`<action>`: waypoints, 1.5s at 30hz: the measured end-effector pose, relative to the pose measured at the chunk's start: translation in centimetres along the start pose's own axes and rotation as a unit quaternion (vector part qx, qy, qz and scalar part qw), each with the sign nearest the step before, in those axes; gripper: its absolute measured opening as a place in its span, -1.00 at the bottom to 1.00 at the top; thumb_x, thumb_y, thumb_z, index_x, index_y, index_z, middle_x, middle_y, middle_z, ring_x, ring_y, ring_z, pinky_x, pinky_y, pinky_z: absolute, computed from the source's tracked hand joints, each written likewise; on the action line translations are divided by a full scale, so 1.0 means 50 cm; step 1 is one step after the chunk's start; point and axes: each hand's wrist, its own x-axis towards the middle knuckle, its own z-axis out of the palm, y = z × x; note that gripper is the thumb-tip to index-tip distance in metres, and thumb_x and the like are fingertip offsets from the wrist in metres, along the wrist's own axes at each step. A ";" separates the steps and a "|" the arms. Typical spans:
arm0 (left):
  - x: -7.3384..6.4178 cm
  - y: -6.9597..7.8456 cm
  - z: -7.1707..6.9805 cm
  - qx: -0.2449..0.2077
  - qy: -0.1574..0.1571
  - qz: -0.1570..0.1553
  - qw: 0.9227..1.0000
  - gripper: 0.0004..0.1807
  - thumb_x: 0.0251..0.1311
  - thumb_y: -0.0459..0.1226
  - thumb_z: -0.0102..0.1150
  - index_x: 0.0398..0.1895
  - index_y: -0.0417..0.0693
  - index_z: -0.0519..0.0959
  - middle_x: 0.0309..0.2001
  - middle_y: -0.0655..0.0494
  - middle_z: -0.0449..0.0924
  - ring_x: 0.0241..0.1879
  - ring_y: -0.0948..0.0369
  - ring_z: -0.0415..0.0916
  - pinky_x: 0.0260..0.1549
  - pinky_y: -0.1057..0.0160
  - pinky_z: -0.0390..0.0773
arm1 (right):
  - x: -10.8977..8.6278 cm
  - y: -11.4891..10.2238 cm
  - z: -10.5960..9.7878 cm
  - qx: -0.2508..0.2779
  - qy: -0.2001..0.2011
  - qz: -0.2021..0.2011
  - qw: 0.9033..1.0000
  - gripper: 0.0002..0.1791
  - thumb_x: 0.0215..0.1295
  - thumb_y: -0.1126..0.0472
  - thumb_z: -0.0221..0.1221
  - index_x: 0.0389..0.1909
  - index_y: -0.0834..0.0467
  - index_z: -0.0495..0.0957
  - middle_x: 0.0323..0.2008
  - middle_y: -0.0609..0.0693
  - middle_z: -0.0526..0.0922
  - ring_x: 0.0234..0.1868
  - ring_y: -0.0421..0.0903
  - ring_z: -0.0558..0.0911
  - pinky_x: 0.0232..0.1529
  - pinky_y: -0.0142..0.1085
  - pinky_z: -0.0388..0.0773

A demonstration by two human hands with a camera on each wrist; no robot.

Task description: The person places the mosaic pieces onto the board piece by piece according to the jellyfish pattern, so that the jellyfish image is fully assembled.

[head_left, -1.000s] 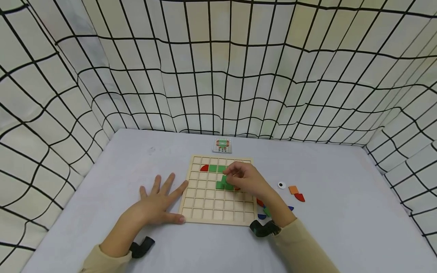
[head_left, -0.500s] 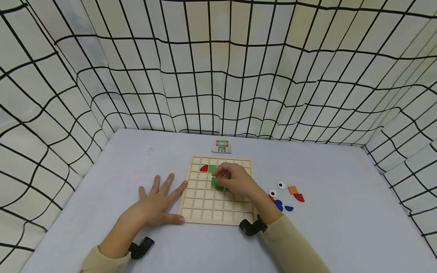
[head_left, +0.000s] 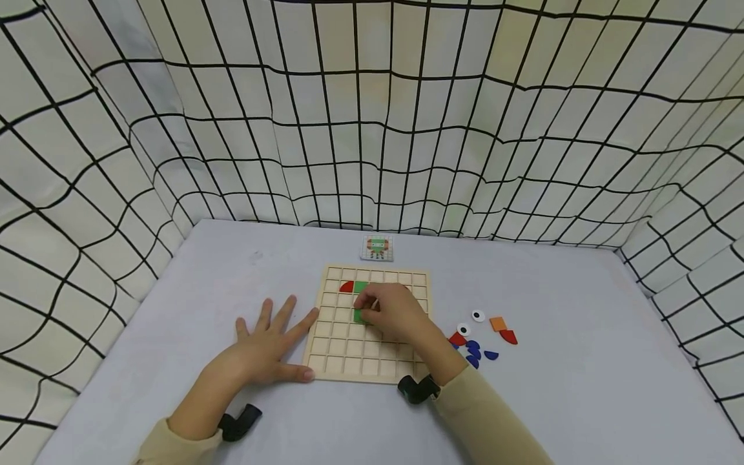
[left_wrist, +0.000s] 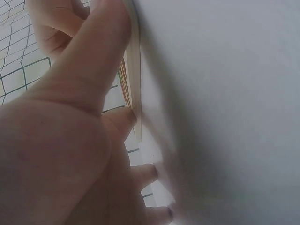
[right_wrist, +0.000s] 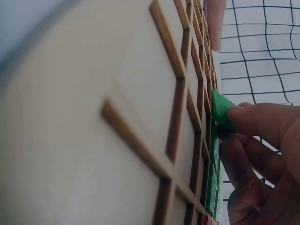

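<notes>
A wooden grid board [head_left: 349,349] lies on the white table. My right hand [head_left: 395,310] reaches over its upper middle, thumb and finger pinching a green square tile [right_wrist: 221,110]. That tile tilts against the grid in the right wrist view. In the row above are a red quarter-circle tile [head_left: 347,287] and a green tile [head_left: 360,287]; my right hand hides the cells to their right. My left hand [head_left: 261,352] rests spread on the table, its thumb and index fingertip at the board's left edge. In the left wrist view the thumb [left_wrist: 89,56] lies along that edge.
A small picture card [head_left: 377,248] lies behind the board. To the board's right are blue half-circle pieces [head_left: 473,354], eye discs [head_left: 478,316], an orange square [head_left: 498,323] and red quarter-circles [head_left: 508,337]. Black netting [head_left: 383,129] hangs round the table.
My right hand has moved left across the board with the green tile, uncovering more loose pieces on the right. The left hand has stayed in place.
</notes>
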 end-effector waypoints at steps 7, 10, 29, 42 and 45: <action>-0.004 0.001 -0.003 0.003 0.000 0.001 1.000 0.19 -0.10 0.42 0.25 0.60 0.23 0.03 0.58 -0.31 -0.28 0.47 -0.50 -0.42 0.08 -0.72 -0.30 | 0.010 -0.011 0.008 -0.046 -0.007 -0.007 0.999 -0.91 0.35 0.16 0.26 -0.23 -0.13 0.66 -0.35 -0.31 0.62 -0.31 -0.28 0.56 -0.21 -0.36 0.52; -0.005 0.001 -0.004 0.003 0.000 0.001 1.000 0.19 -0.10 0.41 0.25 0.60 0.23 0.03 0.58 -0.31 -0.27 0.47 -0.50 -0.41 0.08 -0.72 -0.30 | 0.012 -0.014 0.008 -0.055 -0.010 -0.009 0.998 -0.91 0.34 0.17 0.27 -0.21 -0.12 0.67 -0.31 -0.27 0.60 -0.26 -0.26 0.55 -0.18 -0.35 0.51; -0.001 0.006 -0.005 0.007 -0.002 -0.007 1.000 0.20 -0.11 0.41 0.27 0.60 0.23 0.03 0.59 -0.29 -0.27 0.48 -0.48 -0.42 0.10 -0.70 -0.31 | -0.041 0.014 -0.039 0.061 -0.018 -0.025 0.998 -0.90 0.32 0.17 0.29 -0.18 -0.01 0.70 -0.31 -0.23 0.61 -0.33 -0.22 0.57 -0.25 -0.31 0.55; -0.003 0.003 -0.003 0.010 -0.005 -0.006 1.000 0.21 -0.11 0.42 0.25 0.61 0.24 0.01 0.59 -0.29 -0.28 0.47 -0.49 -0.42 0.10 -0.70 -0.30 | -0.098 0.056 -0.089 0.123 0.004 0.012 0.992 -0.82 0.36 0.08 0.27 -0.10 0.03 0.69 -0.25 -0.16 0.63 -0.27 -0.13 0.61 -0.25 -0.21 0.59; -0.003 0.002 -0.004 0.011 -0.003 -0.005 1.000 0.21 -0.11 0.42 0.25 0.61 0.24 0.01 0.59 -0.30 -0.28 0.47 -0.49 -0.42 0.10 -0.70 -0.30 | -0.102 0.064 -0.103 0.123 0.012 0.008 0.992 -0.80 0.37 0.08 0.26 -0.09 0.05 0.68 -0.23 -0.14 0.64 -0.26 -0.11 0.61 -0.26 -0.20 0.60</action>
